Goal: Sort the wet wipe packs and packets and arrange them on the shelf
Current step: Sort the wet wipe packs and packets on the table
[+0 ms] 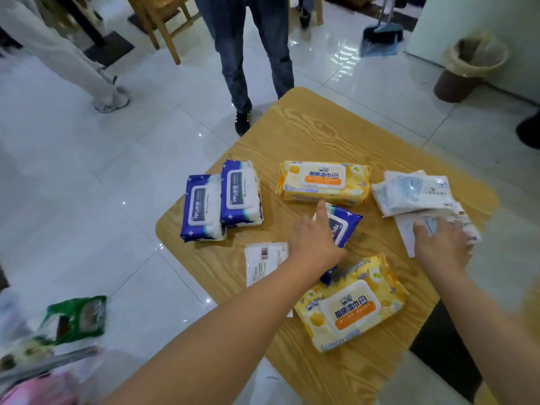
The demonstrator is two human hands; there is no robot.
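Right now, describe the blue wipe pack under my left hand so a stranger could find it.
On the wooden table, look at its middle, under the left hand. That blue wipe pack lies alone and slanted; the two other blue packs sit side by side at the left edge.

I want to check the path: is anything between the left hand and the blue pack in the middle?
Nothing visible: the left hand already lies on the middle blue pack, partly covering it.
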